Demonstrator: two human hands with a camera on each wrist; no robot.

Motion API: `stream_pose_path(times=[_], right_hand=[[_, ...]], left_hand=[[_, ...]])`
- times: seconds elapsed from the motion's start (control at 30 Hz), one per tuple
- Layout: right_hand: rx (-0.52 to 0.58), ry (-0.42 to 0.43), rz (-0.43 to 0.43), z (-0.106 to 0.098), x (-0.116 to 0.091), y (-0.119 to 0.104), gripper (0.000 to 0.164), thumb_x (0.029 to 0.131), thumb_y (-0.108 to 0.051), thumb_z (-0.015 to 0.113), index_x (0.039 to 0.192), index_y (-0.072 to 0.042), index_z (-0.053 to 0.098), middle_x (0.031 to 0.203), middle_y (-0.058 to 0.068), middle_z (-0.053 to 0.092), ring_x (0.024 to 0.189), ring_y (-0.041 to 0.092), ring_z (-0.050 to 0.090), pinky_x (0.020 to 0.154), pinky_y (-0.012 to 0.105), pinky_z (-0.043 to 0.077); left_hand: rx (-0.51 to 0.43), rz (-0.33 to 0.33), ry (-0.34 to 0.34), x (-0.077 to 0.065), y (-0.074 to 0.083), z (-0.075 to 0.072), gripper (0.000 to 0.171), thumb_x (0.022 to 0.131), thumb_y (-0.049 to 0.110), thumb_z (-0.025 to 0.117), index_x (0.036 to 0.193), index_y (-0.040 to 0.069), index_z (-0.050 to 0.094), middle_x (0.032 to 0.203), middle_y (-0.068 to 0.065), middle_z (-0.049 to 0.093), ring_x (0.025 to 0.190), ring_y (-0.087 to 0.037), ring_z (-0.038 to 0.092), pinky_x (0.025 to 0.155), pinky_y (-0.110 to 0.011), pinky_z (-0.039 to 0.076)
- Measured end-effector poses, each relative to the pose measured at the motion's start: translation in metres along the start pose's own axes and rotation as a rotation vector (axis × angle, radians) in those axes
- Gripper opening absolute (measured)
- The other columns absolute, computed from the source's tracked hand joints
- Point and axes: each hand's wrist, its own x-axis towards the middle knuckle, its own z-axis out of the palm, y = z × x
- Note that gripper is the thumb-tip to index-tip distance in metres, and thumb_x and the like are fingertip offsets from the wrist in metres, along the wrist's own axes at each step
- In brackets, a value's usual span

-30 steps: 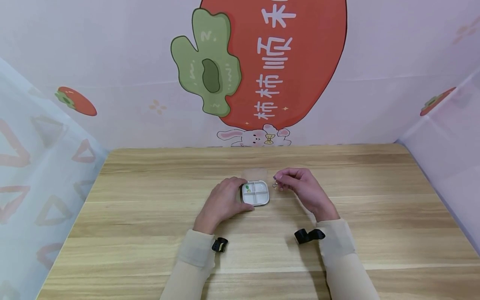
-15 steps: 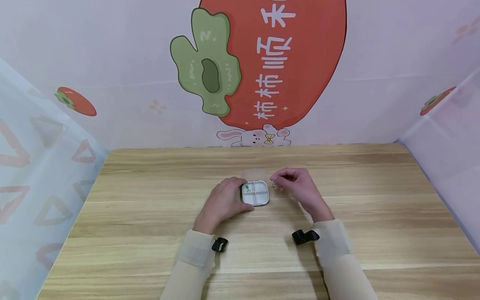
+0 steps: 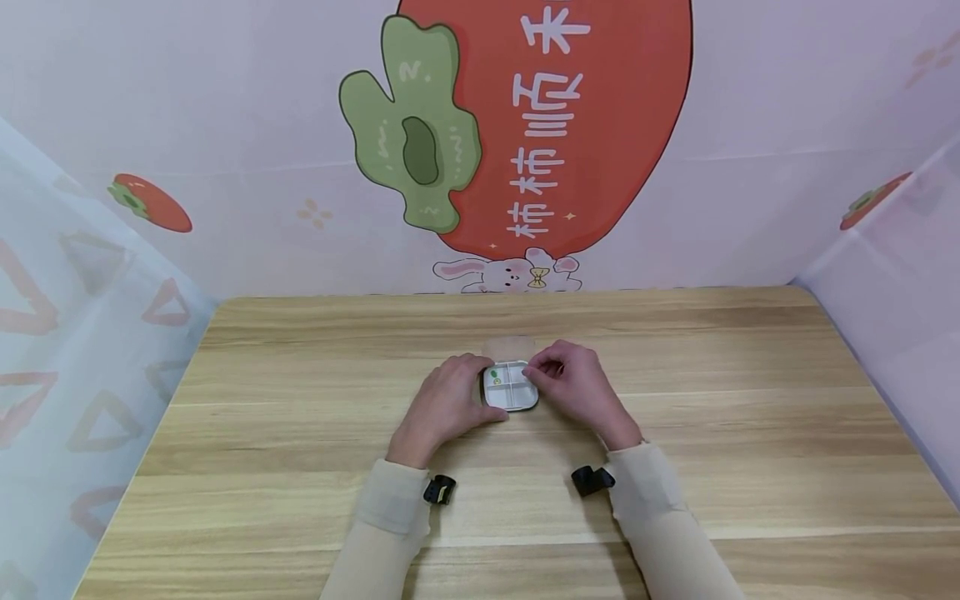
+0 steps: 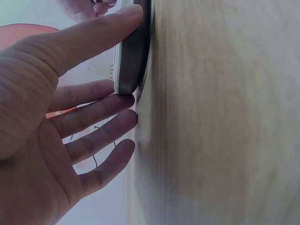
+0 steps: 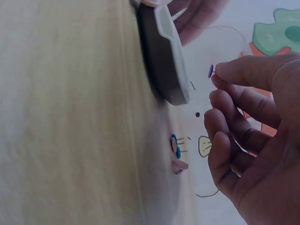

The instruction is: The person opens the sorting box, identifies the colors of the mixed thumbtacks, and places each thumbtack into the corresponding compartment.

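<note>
A small white four-compartment case (image 3: 499,398) stands on the table with its translucent lid (image 3: 508,346) folded back. My left hand (image 3: 446,402) grips it by the near and far edges, thumb in front. Green and yellow bits (image 3: 496,378) lie in its far-left compartment. My right hand (image 3: 576,387) hovers at the far-right compartment. Between thumb and index finger it pinches a pin with a flat purple head (image 5: 211,71), held above the case's rim. More flat-headed pins, teal and pink (image 5: 175,145), lie on the table beside the case, hidden behind my hand in the head view.
The wood-grain table (image 3: 300,500) runs back to a printed cloth wall (image 3: 262,233) with a big persimmon picture. Cloth also hangs along the left and right sides. Black straps and cameras (image 3: 592,480) sit at both wrists.
My right hand has moved left from the loose pins to over the case's right side, carrying the purple-headed pin. My left hand has stayed in place on the case.
</note>
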Motion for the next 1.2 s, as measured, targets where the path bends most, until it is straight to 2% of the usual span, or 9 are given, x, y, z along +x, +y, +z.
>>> stream_pose_path(times=[0.37,0.8,1.2], right_hand=[[-0.151,0.025,0.012,0.0060,-0.0007,-0.0033,0.007,0.082,-0.023,0.067,0.083,-0.016,0.068,0.077,-0.005,0.053,0.069,0.013,0.050,0.059,0.026,0.044],[-0.230,0.024,0.029,0.0079,-0.0004,-0.0050,0.008,0.082,-0.024,0.067,0.082,-0.016,0.069,0.075,-0.006,0.052,0.068,0.013,0.048,0.059,0.028,0.041],[-0.261,0.015,0.009,0.0093,-0.0003,-0.0047,0.009,0.081,-0.024,0.067,0.081,-0.015,0.069,0.074,-0.006,0.051,0.067,0.012,0.047,0.060,0.028,0.041]], left_hand=[[0.007,-0.001,-0.002,0.0004,0.0004,0.0002,0.072,0.064,0.051,0.076,0.122,0.014,0.055,0.118,0.001,0.055,0.107,-0.015,0.049,0.092,-0.036,0.038],[0.006,-0.011,-0.020,-0.0003,0.0010,0.0005,0.073,0.065,0.050,0.076,0.124,0.014,0.054,0.122,0.001,0.054,0.112,-0.016,0.048,0.096,-0.035,0.036],[0.001,0.012,-0.018,-0.0002,0.0009,0.0002,0.072,0.065,0.050,0.077,0.123,0.014,0.055,0.121,0.002,0.054,0.112,-0.016,0.048,0.095,-0.034,0.036]])
